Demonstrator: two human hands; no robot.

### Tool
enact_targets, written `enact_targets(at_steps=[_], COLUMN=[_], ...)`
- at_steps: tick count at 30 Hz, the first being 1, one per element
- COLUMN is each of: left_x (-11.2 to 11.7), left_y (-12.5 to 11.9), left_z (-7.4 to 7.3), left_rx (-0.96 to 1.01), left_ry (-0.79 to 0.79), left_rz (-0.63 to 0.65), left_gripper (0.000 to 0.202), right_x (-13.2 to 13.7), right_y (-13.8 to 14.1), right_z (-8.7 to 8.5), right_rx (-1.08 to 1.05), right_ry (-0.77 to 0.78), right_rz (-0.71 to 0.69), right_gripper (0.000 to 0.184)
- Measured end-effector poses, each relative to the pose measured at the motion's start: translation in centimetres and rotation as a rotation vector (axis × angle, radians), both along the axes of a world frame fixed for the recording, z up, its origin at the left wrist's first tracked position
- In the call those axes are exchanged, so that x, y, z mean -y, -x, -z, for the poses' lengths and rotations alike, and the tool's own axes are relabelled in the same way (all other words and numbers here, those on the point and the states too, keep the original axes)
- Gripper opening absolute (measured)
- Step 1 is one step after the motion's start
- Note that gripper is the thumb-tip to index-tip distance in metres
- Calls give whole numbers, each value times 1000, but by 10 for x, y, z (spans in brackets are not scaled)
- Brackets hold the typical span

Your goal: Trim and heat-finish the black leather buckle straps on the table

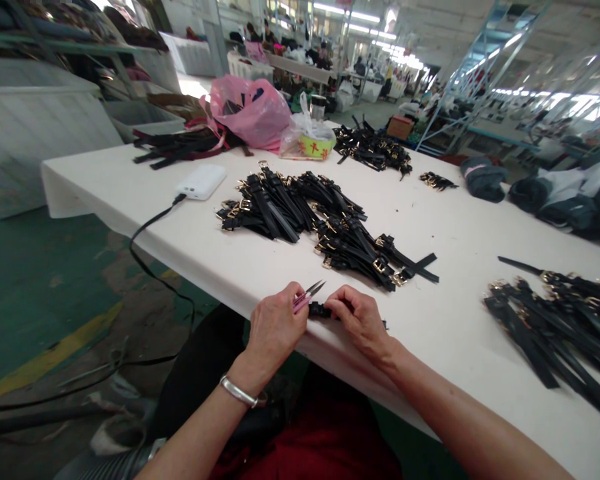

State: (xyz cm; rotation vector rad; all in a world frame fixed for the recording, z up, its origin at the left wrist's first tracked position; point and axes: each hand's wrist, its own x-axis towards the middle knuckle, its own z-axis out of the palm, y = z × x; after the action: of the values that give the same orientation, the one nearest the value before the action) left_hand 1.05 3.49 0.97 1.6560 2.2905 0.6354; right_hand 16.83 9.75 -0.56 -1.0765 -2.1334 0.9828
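Note:
At the near edge of the white-covered table (460, 320), my left hand (277, 319) is closed round a pair of pink-handled thread snips (304, 300), their pointed blades angled up to the right. My right hand (356, 316) pinches a short black strap (320, 309) lying along the edge between both hands; its far end comes out past my right hand. Just beyond lies a heap of black straps with gold buckles (355, 247), joined to another bundle of straps (270, 203) farther left. Whether my left fingers also touch the strap is hidden.
A white power bank (201, 182) with a black cable (145, 230) hanging off the edge sits at left. Farther back are a pink plastic bag (250, 110), a yellow-green container (316, 147) and more straps (373, 147). Another strap pile (560, 327) lies right, near dark rolled fabric (483, 179).

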Motion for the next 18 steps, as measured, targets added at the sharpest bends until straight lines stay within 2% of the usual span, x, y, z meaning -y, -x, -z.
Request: enact_targets(at_steps=[4, 8, 13, 18], left_x=[5, 24, 49, 51], left_y=[7, 13, 9, 4], left_z=[-3, -6, -7, -12], left_rx=[89, 128, -158, -401], left_ry=[-23, -63, -86, -51], left_rz=[45, 106, 268, 353], left_gripper=[21, 28, 25, 26], right_x=[0, 0, 1, 1], right_y=[0, 1, 2, 2], right_z=[1, 0, 0, 2], right_rx=[38, 76, 88, 86], right_ry=[-2, 1, -8, -15], right_rz=[8, 22, 30, 32], right_gripper=[18, 17, 18, 17])
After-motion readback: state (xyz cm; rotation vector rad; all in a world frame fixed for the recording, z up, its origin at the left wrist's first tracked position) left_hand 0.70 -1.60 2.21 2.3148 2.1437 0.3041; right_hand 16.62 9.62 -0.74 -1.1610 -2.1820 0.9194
